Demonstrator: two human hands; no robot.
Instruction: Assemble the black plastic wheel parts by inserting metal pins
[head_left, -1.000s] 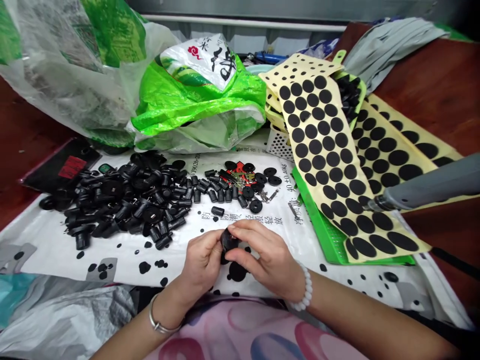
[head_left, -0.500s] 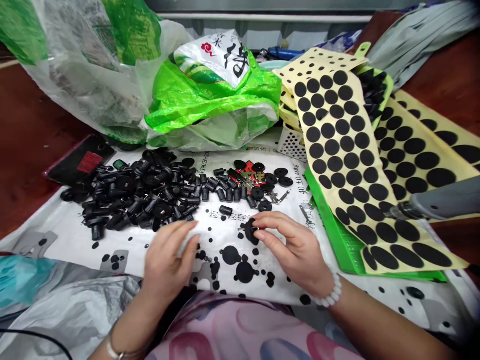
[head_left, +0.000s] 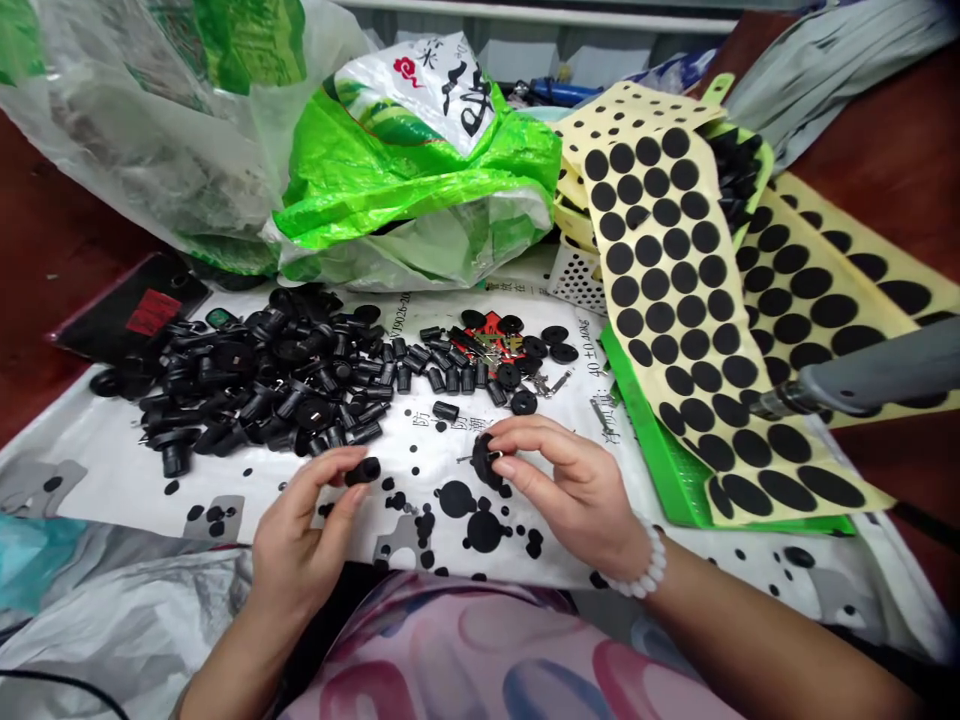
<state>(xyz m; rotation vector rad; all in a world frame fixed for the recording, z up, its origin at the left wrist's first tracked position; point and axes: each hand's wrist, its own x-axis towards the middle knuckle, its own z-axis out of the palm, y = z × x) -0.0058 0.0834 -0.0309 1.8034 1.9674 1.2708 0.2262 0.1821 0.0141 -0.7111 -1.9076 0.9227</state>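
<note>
Between the thumb and fingers of my left hand [head_left: 311,530] is a small black knob [head_left: 364,471], its end facing right. My right hand [head_left: 566,490] pinches a round black disc [head_left: 486,462] on edge; a thin metal pin sticks out from its left face. The two parts are apart, above the white printed sheet [head_left: 300,495]. Beyond my left hand lies a heap of black knobs and discs [head_left: 247,370]. Several loose knobs [head_left: 446,410] and flat discs [head_left: 523,402] lie past my right hand, with small metal pieces [head_left: 491,350] on a red patch.
Sheets of round black stickers [head_left: 664,270] rest over a green tray [head_left: 675,480] on the right. A grey power tool [head_left: 862,380] juts in from the right edge. Green and white plastic bags [head_left: 420,180] fill the back; a dark flat pouch [head_left: 127,310] lies at left.
My left hand has moved slightly left and down, and a black knob now shows in its fingers. My right hand keeps its pinch on the disc. The whole view has shifted a little.
</note>
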